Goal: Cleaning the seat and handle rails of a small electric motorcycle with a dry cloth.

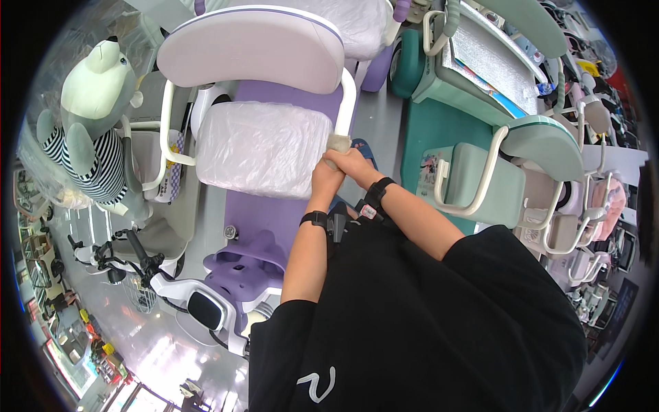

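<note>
A beige cloth (pixel 339 142) is wrapped around the lower end of a white tubular armrest (pixel 348 103). My left hand (pixel 327 177) and my right hand (pixel 353 164) meet on it, both closed around the cloth and the tube. The fingers overlap, so the part of the armrest inside them is hidden. Left of my hands is a seat cushion (pixel 262 147) covered in clear plastic film. A pale pink backrest (pixel 252 49) curves behind it. Both belong to a purple electric tricycle whose floor (pixel 257 221) shows below the cushion.
White handlebars with a dark display (pixel 205 310) stand at lower left. A plush bear in a striped shirt (pixel 98 123) sits on a grey vehicle at left. At right is a green tricycle with a seat (pixel 484 175) and a silver-lined rear compartment (pixel 494 62). More vehicles crowd the far right.
</note>
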### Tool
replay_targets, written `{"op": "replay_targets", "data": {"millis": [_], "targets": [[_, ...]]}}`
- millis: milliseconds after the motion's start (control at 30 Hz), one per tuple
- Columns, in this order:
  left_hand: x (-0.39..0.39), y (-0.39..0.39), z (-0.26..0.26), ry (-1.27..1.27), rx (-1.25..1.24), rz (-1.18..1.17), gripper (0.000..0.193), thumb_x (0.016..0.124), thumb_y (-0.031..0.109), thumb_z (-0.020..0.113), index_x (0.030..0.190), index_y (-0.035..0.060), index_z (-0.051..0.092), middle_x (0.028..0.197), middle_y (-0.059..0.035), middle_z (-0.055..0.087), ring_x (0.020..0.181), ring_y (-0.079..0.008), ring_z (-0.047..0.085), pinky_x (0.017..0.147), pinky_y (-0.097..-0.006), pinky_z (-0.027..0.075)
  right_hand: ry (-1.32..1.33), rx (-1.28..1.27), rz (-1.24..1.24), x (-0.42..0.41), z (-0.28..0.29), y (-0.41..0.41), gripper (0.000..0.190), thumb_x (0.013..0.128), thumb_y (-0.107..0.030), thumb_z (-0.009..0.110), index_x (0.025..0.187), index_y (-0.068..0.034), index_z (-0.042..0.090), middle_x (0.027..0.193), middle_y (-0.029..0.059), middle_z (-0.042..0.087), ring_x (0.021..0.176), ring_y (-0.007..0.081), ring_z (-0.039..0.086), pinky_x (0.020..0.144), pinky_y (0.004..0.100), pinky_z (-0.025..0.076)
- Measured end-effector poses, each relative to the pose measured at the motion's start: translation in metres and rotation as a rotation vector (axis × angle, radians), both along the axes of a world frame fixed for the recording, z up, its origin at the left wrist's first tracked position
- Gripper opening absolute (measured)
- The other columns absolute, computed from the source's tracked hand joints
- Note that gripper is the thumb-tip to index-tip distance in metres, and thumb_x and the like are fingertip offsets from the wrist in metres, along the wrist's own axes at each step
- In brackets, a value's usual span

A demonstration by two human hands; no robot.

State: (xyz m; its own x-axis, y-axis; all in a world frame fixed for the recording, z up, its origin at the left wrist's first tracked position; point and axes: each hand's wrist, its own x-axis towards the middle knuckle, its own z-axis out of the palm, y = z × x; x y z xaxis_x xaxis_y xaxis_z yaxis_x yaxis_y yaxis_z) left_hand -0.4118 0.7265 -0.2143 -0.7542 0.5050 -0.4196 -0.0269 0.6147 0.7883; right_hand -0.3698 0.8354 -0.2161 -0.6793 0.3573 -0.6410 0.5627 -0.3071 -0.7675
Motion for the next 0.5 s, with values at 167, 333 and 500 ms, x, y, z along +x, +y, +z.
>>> {"op": "replay_targets", "data": {"millis": [167, 333, 500], "targets": [[-0.006, 0.012, 0.012, 0.006, -0.135, 0.011, 0.049, 0.084, 0.045, 0.068, 0.112, 0.0047, 0.069, 0.106, -0.0258, 0.072, 0.105, -0.0445, 0.067, 0.086, -0.0486, 0.054, -0.099, 0.185, 0.086, -0.001, -0.01, 0.005, 0.06, 0.084, -0.045, 0.069, 0.116, 0.005, 0.069, 0.11, 0.0236, 0.072, 0.108, 0.034, 0.069, 0.091, 0.0378, 0.052], [-0.022, 0.027, 0.034, 0.032, -0.377, -0.07, 0.046, 0.083, 0.045, 0.066, 0.108, 0.0058, 0.072, 0.099, -0.0232, 0.074, 0.098, -0.0419, 0.071, 0.083, -0.05, 0.055, 0.052, 0.231, 0.219, -0.005, 0.014, 0.022, 0.063, 0.094, -0.055, 0.06, 0.118, 0.003, 0.068, 0.112, 0.0245, 0.071, 0.111, 0.0351, 0.068, 0.094, 0.0384, 0.051], [-0.042, 0.073, 0.041, 0.106, -0.414, -0.035, 0.047, 0.085, 0.046, 0.063, 0.101, 0.003, 0.073, 0.096, -0.0246, 0.074, 0.096, -0.0421, 0.071, 0.081, -0.0491, 0.056, 0.083, 0.216, 0.222, -0.027, 0.02, 0.066, 0.069, 0.099, -0.061, 0.051, 0.124, 0.002, 0.066, 0.115, 0.0229, 0.071, 0.112, 0.033, 0.067, 0.096, 0.0382, 0.049]]}}
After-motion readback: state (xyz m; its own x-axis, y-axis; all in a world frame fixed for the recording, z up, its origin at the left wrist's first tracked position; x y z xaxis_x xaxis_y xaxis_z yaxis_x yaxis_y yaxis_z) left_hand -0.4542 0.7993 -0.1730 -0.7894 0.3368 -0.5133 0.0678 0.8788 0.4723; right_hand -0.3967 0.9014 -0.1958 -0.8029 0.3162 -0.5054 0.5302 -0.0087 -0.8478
